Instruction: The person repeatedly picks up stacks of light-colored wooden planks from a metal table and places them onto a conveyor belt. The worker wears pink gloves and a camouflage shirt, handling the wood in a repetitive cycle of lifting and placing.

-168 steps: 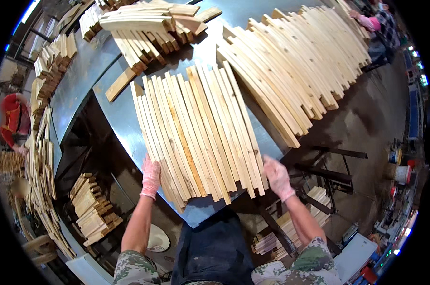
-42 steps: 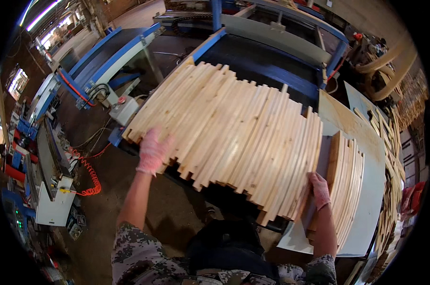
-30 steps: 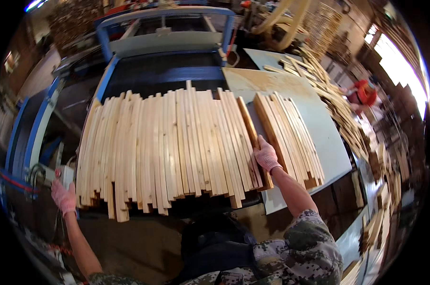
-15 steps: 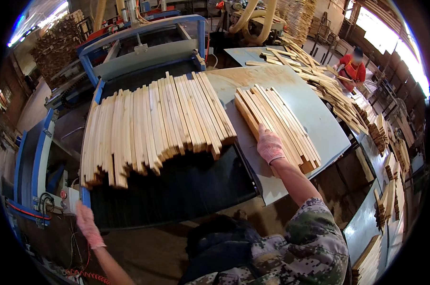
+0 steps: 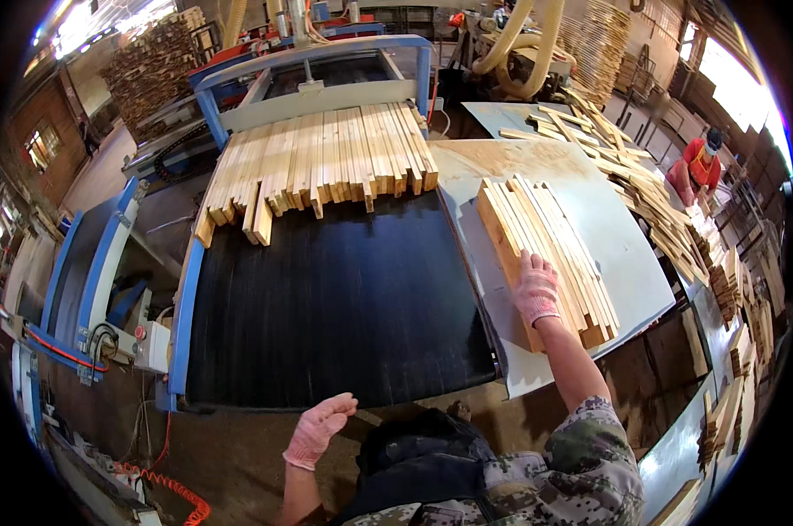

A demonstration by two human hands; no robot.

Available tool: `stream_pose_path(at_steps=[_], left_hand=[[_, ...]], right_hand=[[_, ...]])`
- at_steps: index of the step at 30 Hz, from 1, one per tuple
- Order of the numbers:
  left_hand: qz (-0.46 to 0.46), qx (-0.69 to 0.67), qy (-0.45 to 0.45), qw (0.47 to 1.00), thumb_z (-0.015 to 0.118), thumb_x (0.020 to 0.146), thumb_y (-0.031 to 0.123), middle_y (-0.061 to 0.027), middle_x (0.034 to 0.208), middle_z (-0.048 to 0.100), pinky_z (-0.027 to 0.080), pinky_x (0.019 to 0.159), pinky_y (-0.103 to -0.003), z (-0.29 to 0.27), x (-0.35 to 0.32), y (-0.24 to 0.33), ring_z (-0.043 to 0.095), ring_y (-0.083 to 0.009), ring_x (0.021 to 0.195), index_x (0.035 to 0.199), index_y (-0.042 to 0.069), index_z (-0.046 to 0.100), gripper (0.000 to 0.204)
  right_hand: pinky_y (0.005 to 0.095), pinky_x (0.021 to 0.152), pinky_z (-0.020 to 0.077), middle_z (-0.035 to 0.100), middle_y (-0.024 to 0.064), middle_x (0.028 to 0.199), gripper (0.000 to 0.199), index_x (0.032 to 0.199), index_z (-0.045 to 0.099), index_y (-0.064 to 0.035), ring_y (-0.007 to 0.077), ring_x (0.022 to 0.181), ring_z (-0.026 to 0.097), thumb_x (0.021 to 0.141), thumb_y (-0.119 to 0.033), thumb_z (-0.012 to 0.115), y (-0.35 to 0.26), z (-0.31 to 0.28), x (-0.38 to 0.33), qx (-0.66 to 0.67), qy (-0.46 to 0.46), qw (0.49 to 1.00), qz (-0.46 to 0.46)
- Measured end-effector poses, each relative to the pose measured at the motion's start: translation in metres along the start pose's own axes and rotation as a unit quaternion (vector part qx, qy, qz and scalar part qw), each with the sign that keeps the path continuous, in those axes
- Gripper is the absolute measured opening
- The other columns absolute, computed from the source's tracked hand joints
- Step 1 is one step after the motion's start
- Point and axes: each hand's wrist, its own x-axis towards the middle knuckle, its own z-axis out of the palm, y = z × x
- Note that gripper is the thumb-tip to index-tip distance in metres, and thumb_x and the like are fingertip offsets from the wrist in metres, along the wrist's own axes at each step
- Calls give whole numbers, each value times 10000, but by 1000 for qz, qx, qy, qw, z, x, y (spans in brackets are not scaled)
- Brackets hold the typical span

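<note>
A row of pale wooden slats (image 5: 322,167) lies side by side on the black conveyor belt (image 5: 335,298), far up near the blue machine's mouth. My left hand (image 5: 317,430), in a pink glove, hangs loose and holds nothing below the belt's near edge. My right hand (image 5: 536,289), also gloved in pink, rests flat on a second stack of slats (image 5: 550,250) lying on the grey metal table (image 5: 624,272) to the right of the belt.
The blue machine frame (image 5: 313,61) stands behind the belt. More slats (image 5: 650,193) are scattered along the table's far right. A person in red (image 5: 699,167) works at the right. An orange coiled cable (image 5: 173,491) lies on the floor at lower left.
The row of slats has travelled up the belt away from me. My left hand has come in from the far left to below the belt. My right hand stays on the side stack.
</note>
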Motion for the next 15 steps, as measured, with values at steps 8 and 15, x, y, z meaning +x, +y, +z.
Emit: stream_pose_path(at_steps=[8, 15], left_hand=[[-33, 75, -106, 991, 649, 1060, 174, -115, 1395, 676, 484, 1114, -319, 16, 18, -33, 623, -191, 1291, 1503, -6, 562, 485], [-52, 40, -179, 982, 653, 1066, 189, -86, 1461, 628, 433, 1173, -340, 30, 15, -71, 566, -182, 1362, 1551, 14, 513, 535]], right_hand=[[461, 1069, 476, 620, 178, 1359, 573, 1502, 531, -98, 337, 1307, 552, 938, -150, 617, 11, 19, -3, 80, 63, 995, -20], [482, 1129, 475, 567, 195, 1503, 756, 1570, 467, -81, 359, 1410, 510, 880, -154, 766, -59, -49, -72, 157, 89, 974, -136]])
